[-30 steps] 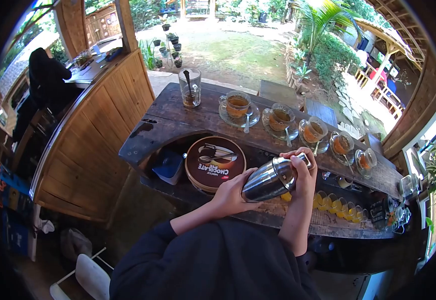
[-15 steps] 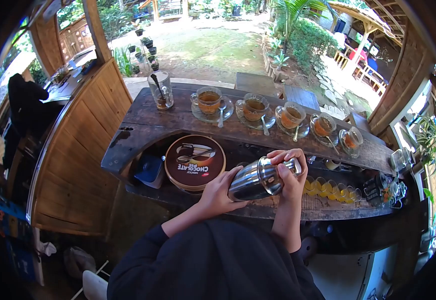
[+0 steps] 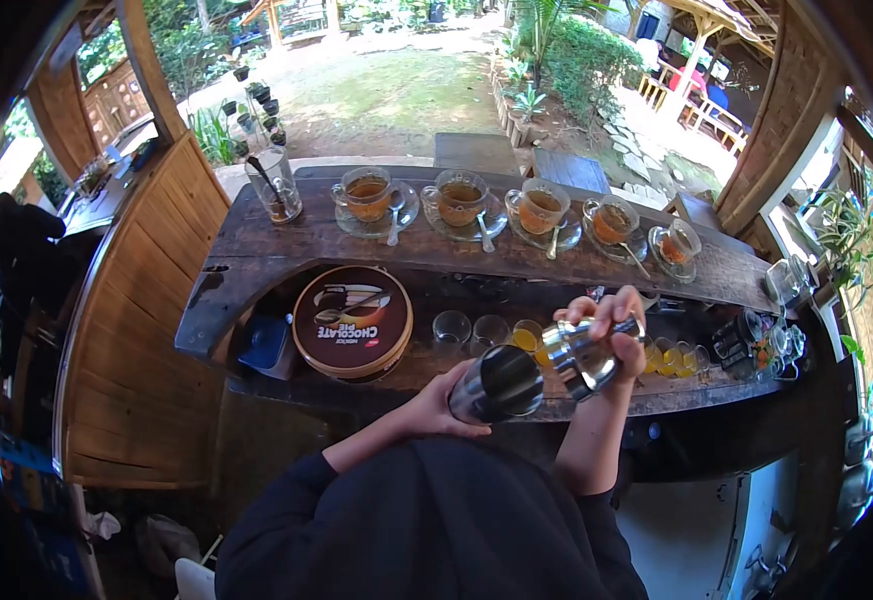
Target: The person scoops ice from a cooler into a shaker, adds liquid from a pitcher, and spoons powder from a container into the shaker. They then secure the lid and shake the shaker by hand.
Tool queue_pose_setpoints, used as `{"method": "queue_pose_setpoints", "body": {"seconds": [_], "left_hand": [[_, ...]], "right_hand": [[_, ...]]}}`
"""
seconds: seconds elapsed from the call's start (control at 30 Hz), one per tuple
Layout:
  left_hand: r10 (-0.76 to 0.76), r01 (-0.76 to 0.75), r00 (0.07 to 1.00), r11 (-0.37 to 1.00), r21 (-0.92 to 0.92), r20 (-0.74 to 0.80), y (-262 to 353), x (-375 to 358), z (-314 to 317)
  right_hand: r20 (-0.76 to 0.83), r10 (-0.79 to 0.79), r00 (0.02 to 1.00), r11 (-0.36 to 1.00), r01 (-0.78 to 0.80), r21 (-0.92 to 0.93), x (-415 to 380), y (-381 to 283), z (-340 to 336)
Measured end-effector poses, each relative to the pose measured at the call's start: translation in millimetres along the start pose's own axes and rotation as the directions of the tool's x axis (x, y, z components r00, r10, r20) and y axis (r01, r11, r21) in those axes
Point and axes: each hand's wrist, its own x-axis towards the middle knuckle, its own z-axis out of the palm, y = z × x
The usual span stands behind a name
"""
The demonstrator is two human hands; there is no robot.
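My left hand (image 3: 440, 405) is wrapped round a steel cocktail shaker cup (image 3: 497, 386), tilted to the right with its open mouth showing a dark inside. Just right of it, my right hand (image 3: 616, 335) grips the shiny shaker top (image 3: 578, 358), apart from the cup. Below and behind my hands, small glasses stand on the lower shelf: two look empty, like the clear glass (image 3: 451, 331), and several hold yellow liquid, like the yellow-filled glass (image 3: 527, 338). A round brown chocolate pie tin (image 3: 351, 322) lies left of my left hand.
Along the upper wooden counter (image 3: 256, 245) stand several glass cups of tea (image 3: 367, 195) on saucers with spoons. A tall glass (image 3: 273, 187) with a dark stick or spoon is at its left end. A blue box (image 3: 265, 345) sits beside the tin, glass jars (image 3: 756, 345) at the right.
The shaker has come apart: my right hand has lifted the top away to the right, and the cup's open mouth now shows. The view has shifted slightly right, revealing more small glasses.
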Motion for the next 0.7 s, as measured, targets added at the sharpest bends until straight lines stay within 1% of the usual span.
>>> {"method": "queue_pose_setpoints", "body": {"seconds": [0.03, 0.07, 0.1, 0.13, 0.2, 0.33, 0.4, 0.43, 0.47, 0.5, 0.53, 0.6, 0.63, 0.7], "left_hand": [[0.000, 0.000, 1.000, 1.000, -0.002, 0.005, -11, 1, 1], [0.113, -0.092, 0.991, 0.961, 0.260, -0.067, -25, 2, -1], [0.240, -0.154, 0.965, 0.847, 0.509, -0.107, -37, 3, -2], [0.238, -0.153, 0.966, 0.850, 0.505, -0.106, -46, 4, -3], [0.217, -0.126, 0.971, 0.825, 0.551, -0.103, -61, 5, -2], [0.226, -0.101, 0.963, 0.809, 0.580, -0.148, -72, 6, 4], [0.025, 0.115, 0.973, 0.806, 0.581, -0.228, -68, 5, 4], [0.023, 0.124, 0.970, 0.806, 0.578, -0.240, -74, 4, 4], [0.015, 0.135, 0.962, 0.842, 0.523, -0.273, -85, 5, 3], [0.007, 0.143, 0.952, 0.873, 0.466, -0.305, -82, 7, 3], [0.009, 0.150, 0.947, 0.872, 0.467, -0.322, -78, 8, 3], [-0.088, 0.282, 0.933, 0.781, 0.557, -0.349, -66, 8, 4], [-0.082, 0.299, 0.921, 0.776, 0.555, -0.380, -69, 8, 3], [-0.043, 0.238, 0.930, 0.828, 0.508, -0.366, -80, 5, 2]], "right_hand": [[0.022, -0.009, 1.000, 1.000, 0.009, 0.013, -4, -11, -9], [0.015, -0.038, 0.999, 0.999, 0.038, 0.028, -9, -19, -15], [0.006, -0.053, 0.999, 0.998, 0.052, 0.044, -14, -26, -19], [-0.003, -0.065, 0.998, 0.996, 0.065, 0.061, -21, -33, -23], [-0.006, -0.086, 0.996, 0.996, 0.086, 0.032, -33, -42, -32], [-0.056, -0.052, 0.997, 0.999, 0.052, -0.009, -49, -53, -43], [-0.111, -0.055, 0.992, 0.997, 0.049, -0.059, -50, -55, -44], [-0.128, -0.045, 0.991, 0.995, 0.033, -0.092, -50, -55, -45], [-0.123, -0.034, 0.992, 0.996, 0.024, -0.083, -49, -55, -44], [-0.115, -0.027, 0.993, 0.994, 0.014, -0.113, -48, -53, -43], [-0.105, -0.020, 0.994, 0.990, 0.005, -0.140, -46, -52, -41], [-0.106, 0.002, 0.994, 0.986, -0.020, -0.166, -41, -45, -35], [-0.098, 0.018, 0.995, 0.983, -0.036, -0.181, -39, -41, -31], [-0.075, 0.051, 0.996, 0.976, -0.066, -0.208, -35, -29, -24]]}}
